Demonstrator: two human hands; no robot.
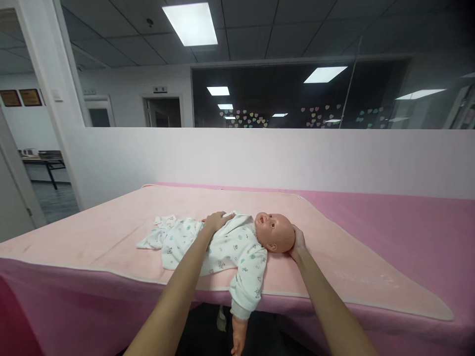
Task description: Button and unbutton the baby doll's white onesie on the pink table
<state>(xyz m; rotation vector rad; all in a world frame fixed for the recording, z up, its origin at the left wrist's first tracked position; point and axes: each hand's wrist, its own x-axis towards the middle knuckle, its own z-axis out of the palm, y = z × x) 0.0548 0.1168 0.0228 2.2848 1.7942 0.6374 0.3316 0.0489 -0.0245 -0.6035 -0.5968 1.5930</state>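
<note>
A baby doll (275,230) lies on its back, its head to the right and its legs to the left. It wears a white patterned baby outfit (230,249), rumpled and loose at the leg end. My left hand (218,221) is on the far side of the doll's torso, thumb along the cloth and the other fingers curled over, partly hidden. Cupped around the crown of the doll's head is my right hand (298,242), its fingers mostly hidden behind the head. The doll's near arm (239,333) hangs over the front edge of the padded surface.
A peach-coloured mat (122,212) covers much of the pink padded surface (363,217). Behind it runs a low white wall (260,158) with glass above. At the far left, a table (44,160) stands beyond a doorway. Dark space shows below the front edge.
</note>
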